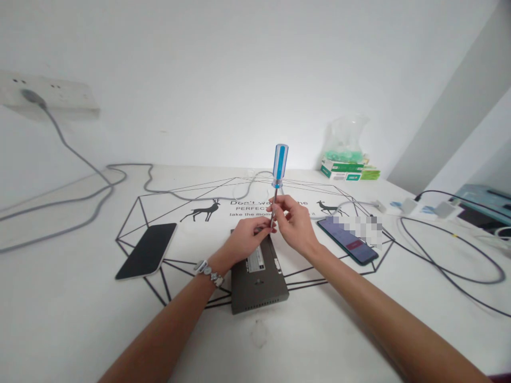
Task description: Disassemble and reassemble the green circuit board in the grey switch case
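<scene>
Where our right hand [294, 221] is gripping: we are pinching the metal shaft of a screwdriver [280, 165] narrowly between thumb and fingers, its blue-and-clear handle standing nearly upright above.
Left hand [248, 239]: we are holding its thumb and fingertips close together at the shaft's lower end; whether they are gripping it, we cannot tell.
Grey box [259, 290]: it is lying flat on the white table [72, 319], near middle, partly under our left hand; the screwdriver is pointing down at its far end, its tip hiding behind our fingers.
Wristband [209, 273]: we are wearing it on our left wrist.
Phones: a dark-screened phone [147, 251] is lying left of the grey box, a lit phone [345, 240] right.
Far right: a clear bag [346, 135] is sitting on small cartons [343, 170].
</scene>
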`<move>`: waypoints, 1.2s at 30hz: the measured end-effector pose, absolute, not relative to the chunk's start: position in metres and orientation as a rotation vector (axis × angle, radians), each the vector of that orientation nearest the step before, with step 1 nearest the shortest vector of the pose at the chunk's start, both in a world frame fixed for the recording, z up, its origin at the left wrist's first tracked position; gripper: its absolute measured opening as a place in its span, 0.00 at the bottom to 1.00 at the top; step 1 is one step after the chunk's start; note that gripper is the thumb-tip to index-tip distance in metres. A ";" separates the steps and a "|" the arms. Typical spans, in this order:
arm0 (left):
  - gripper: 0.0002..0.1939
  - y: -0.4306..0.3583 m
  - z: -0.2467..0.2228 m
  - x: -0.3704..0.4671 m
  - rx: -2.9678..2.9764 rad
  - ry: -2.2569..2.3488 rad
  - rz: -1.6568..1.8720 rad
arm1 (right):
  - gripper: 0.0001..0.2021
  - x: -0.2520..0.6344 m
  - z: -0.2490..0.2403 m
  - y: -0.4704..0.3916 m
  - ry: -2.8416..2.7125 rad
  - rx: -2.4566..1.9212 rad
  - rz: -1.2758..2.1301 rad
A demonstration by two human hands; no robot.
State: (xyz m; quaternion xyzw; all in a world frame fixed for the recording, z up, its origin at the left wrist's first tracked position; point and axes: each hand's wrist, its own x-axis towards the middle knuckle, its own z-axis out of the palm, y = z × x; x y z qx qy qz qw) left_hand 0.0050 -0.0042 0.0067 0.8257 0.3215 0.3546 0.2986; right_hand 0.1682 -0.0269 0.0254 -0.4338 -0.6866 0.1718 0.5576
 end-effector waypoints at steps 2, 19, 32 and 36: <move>0.08 -0.004 0.005 0.006 2.194 0.885 0.971 | 0.11 0.167 0.027 -0.027 -1.606 -1.040 0.375; 0.09 -0.003 0.011 0.006 2.122 0.790 0.910 | 0.09 0.168 0.028 -0.025 -1.563 -0.998 0.446; 0.09 0.002 -0.005 0.011 2.090 0.933 1.034 | 0.11 0.166 0.025 -0.020 -1.454 -1.046 0.485; 0.10 0.001 -0.003 0.013 2.100 0.964 1.038 | 0.08 0.168 0.027 -0.022 -1.498 -1.051 0.451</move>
